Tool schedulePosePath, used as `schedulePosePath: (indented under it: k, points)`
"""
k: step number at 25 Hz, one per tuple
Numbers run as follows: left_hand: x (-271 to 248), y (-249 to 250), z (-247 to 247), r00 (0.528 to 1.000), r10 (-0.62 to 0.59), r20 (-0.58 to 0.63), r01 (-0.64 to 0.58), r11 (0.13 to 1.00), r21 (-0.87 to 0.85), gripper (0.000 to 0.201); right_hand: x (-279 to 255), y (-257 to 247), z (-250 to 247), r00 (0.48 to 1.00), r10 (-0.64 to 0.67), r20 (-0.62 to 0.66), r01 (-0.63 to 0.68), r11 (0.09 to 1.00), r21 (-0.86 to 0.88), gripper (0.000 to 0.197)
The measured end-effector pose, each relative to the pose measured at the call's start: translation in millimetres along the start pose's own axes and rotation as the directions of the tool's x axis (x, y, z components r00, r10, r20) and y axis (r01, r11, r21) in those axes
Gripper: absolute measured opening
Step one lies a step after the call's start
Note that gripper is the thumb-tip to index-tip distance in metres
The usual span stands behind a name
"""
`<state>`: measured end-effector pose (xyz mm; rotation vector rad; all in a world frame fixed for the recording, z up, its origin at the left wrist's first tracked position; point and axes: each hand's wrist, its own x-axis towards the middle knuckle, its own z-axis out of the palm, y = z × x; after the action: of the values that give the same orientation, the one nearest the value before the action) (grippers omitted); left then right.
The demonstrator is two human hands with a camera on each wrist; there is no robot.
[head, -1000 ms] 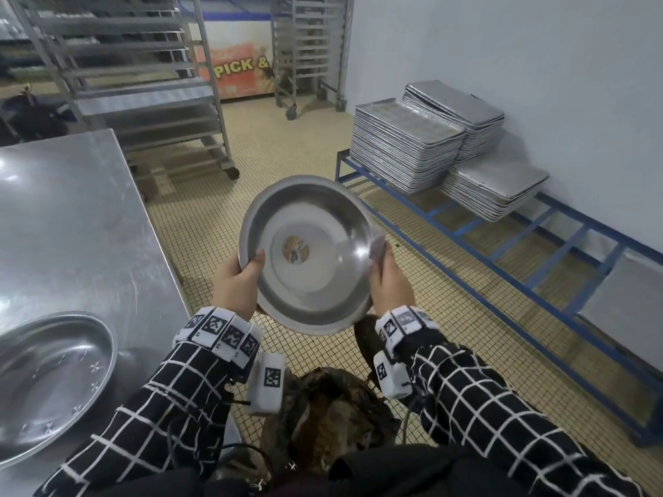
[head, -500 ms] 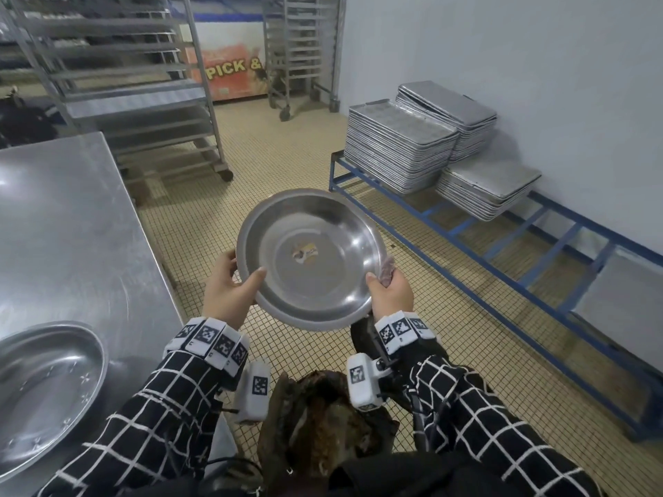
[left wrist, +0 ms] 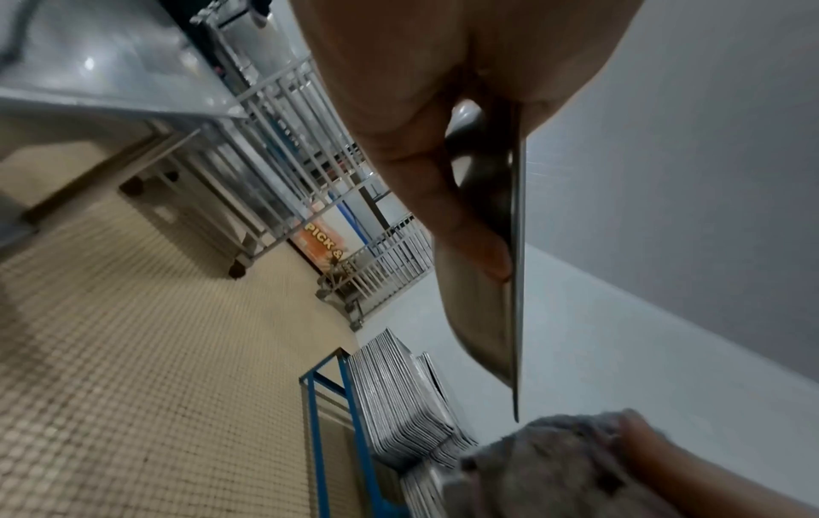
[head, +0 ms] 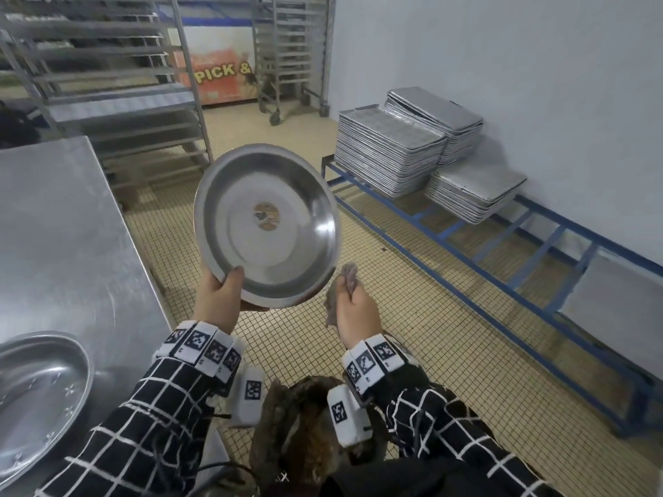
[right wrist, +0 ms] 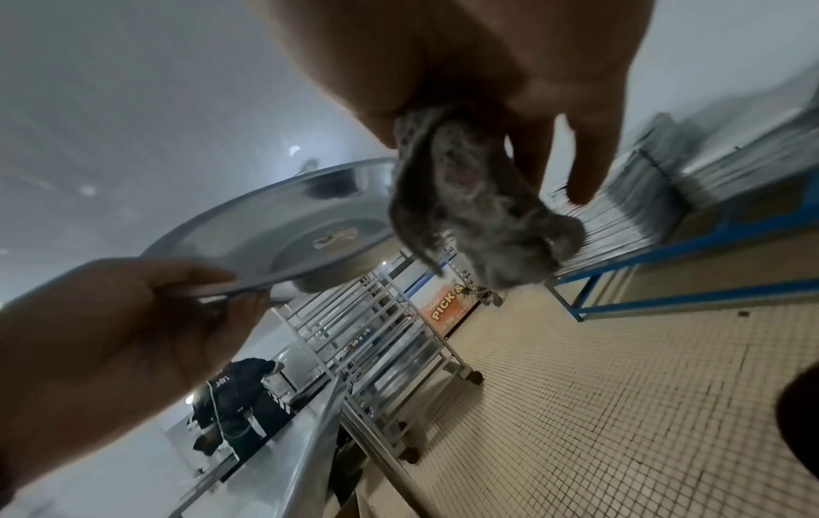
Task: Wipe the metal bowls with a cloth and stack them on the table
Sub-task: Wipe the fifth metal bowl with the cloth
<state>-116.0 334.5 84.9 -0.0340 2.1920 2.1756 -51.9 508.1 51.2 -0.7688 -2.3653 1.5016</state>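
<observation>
My left hand grips the lower left rim of a round metal bowl, thumb inside and fingers behind, holding it tilted up over the floor with its hollow facing me. A small sticker sits at the bowl's centre. The left wrist view shows the bowl edge-on in my left hand. My right hand holds a crumpled grey cloth just below the bowl's lower right rim, apart from it. In the right wrist view the cloth hangs from my right hand's fingers beside the bowl. A second metal bowl lies on the steel table.
A blue low rack along the right wall carries stacks of baking trays. Wheeled tray racks stand behind the table. A brown bag sits at my feet on the tiled floor. A person stands far off by the table.
My right hand let go of the bowl's right rim and dropped below it with the cloth. The left hand alone lifted and tilted the bowl more upright.
</observation>
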Motion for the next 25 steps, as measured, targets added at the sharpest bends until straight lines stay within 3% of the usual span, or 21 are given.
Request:
schedulePosePath:
  k: [3, 5, 8, 10, 13, 15, 17, 19, 23, 25]
  points:
    - [-6, 7, -3, 0.998, 0.07, 0.005, -0.07, 0.99, 0.123, 0.027, -3, -2, 14, 0.981, -0.195, -0.012, 0.193, 0.975, -0.112, 0.056]
    - [-12, 13, -1, 0.995, 0.091, 0.047, -0.096, 0.986, 0.135, 0.024, -16, -13, 26, 0.938, -0.326, 0.113, 0.337, 0.936, -0.099, 0.053]
    - [-15, 25, 3, 0.991, 0.111, 0.072, -0.116, 0.991, 0.071, 0.021, -38, -27, 38, 0.763, -0.502, 0.408, 0.622, 0.742, -0.251, 0.061]
    - [-15, 30, 2, 0.992, 0.114, 0.059, -0.116, 0.993, 0.034, 0.021, -41, -24, 36, 0.706, -0.486, 0.516, 0.689, 0.639, -0.342, 0.062]
    - [-12, 29, -9, 0.992, 0.127, 0.007, -0.127, 0.992, 0.014, 0.021, -25, -12, 21, 0.711, -0.407, 0.573, 0.699, 0.504, -0.508, 0.063]
    - [-10, 26, -16, 0.991, 0.132, 0.0, -0.132, 0.991, 0.019, 0.023, -5, 0, 9, 0.756, -0.311, 0.576, 0.655, 0.373, -0.657, 0.073]
    - [-9, 23, -17, 0.988, 0.155, 0.01, -0.156, 0.987, 0.031, 0.023, 12, 10, 3, 0.814, -0.282, 0.508, 0.579, 0.314, -0.753, 0.071]
    - [-11, 24, -13, 0.984, 0.177, 0.016, -0.177, 0.983, 0.046, 0.021, 10, 11, 9, 0.828, -0.3, 0.473, 0.557, 0.347, -0.755, 0.069]
    - [-13, 29, -1, 0.975, 0.219, -0.023, -0.218, 0.975, 0.042, 0.019, -29, -13, 35, 0.742, -0.452, 0.495, 0.667, 0.571, -0.478, 0.07]
    - [-13, 33, 6, 0.969, 0.244, -0.034, -0.243, 0.97, 0.018, 0.019, -42, -25, 44, 0.753, -0.482, 0.447, 0.647, 0.666, -0.372, 0.065]
